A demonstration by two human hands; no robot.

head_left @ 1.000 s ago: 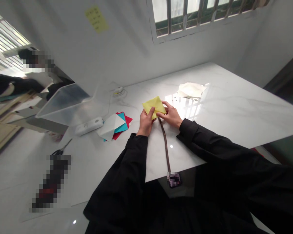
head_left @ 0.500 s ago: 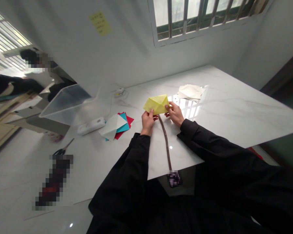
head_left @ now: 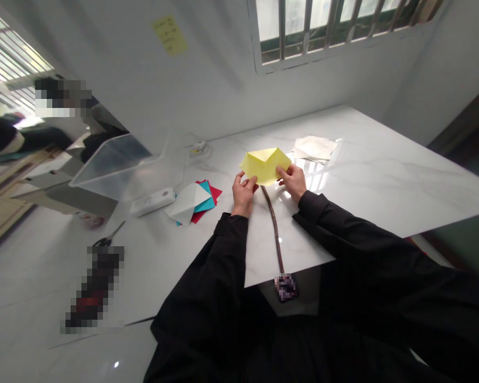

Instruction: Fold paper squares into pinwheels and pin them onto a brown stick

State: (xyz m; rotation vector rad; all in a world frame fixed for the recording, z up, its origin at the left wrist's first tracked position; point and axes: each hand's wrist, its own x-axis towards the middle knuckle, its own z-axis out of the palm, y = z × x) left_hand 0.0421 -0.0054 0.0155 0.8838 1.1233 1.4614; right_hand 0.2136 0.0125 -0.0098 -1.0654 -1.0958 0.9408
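Note:
A partly folded sheet of yellow paper (head_left: 266, 169) is held up above the white marbled table (head_left: 379, 181). My left hand (head_left: 244, 196) pinches its lower left edge between thumb and fingers. On the other side my right hand (head_left: 293, 181) grips the right end, thumb on the near face. The paper's upper edge dips in a V, with flaps rising at both sides. Below the paper a thin brown cord or stick (head_left: 274, 226) runs to the table's near edge, its far end hidden by the paper.
Left of my hands lie white, blue and red papers (head_left: 195, 202), a white power strip (head_left: 153, 202) and a clear plastic bin (head_left: 120, 170). Scissors (head_left: 108, 238) lie nearer me. Behind my right hand is a stack of white paper (head_left: 313, 149). Another person (head_left: 32, 141) is at far left.
The yellow paper's top has opened from a flat folded shape into a V with raised flaps. My right hand has shifted slightly right, and the whole view has moved a little.

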